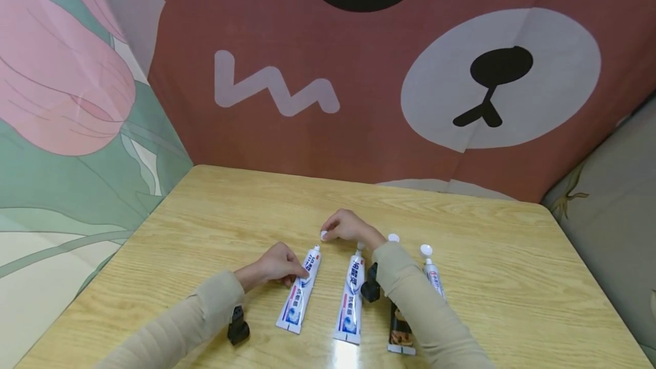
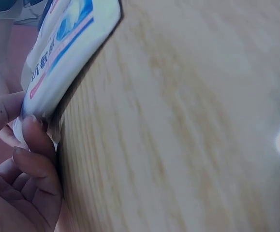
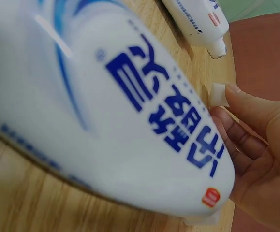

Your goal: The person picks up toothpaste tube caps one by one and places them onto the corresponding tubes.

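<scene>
My left hand point(image 1: 275, 263) pinches the side of a white-and-blue toothpaste tube point(image 1: 299, 296) lying on the table, its bare nozzle pointing away from me. In the left wrist view, thumb and fingertips meet at the edge of that tube point(image 2: 65, 50). Beyond its nozzle, my right hand point(image 1: 349, 226) holds a small white cap point(image 1: 324, 235) between thumb and fingers. The right wrist view shows this cap point(image 3: 219, 95) apart from the uncapped nozzle point(image 3: 217, 49). A second matching toothpaste tube point(image 1: 350, 303) lies under my right wrist and fills much of that view.
Right of these lie a dark tube point(image 1: 400, 332), partly hidden by my right sleeve point(image 1: 427, 306), and another white tube point(image 1: 433, 275). White round caps point(image 1: 426, 250) show at their far ends. Behind the wooden table point(image 1: 246, 198) hangs a printed red cloth point(image 1: 369, 118).
</scene>
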Demonstrator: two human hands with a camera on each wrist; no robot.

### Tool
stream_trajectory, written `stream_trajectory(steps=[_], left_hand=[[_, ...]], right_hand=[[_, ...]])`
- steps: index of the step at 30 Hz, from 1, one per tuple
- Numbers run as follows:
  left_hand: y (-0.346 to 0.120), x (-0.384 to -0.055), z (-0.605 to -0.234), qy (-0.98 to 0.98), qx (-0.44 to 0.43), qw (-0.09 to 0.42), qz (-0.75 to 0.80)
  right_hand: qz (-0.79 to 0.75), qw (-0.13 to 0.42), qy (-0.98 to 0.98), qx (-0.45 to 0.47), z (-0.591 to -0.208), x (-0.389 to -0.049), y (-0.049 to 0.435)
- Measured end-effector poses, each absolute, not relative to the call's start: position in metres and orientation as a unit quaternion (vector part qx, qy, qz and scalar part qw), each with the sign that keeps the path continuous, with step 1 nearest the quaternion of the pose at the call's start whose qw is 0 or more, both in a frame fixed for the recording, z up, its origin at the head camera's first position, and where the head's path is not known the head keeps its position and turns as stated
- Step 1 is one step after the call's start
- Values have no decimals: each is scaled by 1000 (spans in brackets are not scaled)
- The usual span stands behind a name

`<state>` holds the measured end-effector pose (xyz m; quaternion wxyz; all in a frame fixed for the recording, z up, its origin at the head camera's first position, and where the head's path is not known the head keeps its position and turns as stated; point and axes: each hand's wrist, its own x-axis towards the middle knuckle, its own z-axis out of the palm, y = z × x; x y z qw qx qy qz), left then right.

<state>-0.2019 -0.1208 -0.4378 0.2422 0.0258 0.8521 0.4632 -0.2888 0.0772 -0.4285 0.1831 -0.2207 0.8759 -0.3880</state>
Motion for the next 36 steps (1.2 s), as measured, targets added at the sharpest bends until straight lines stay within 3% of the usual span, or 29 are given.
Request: stream_trajectory(steps=[15,36], left_hand=[[-124,-201,-441,839,62,227,491],[-122,-200,-441,838,62,228,493]], right_hand=[[-413,248,839,-252,-423,-290,83],[-406,312,829,-227,-424,-285,74]])
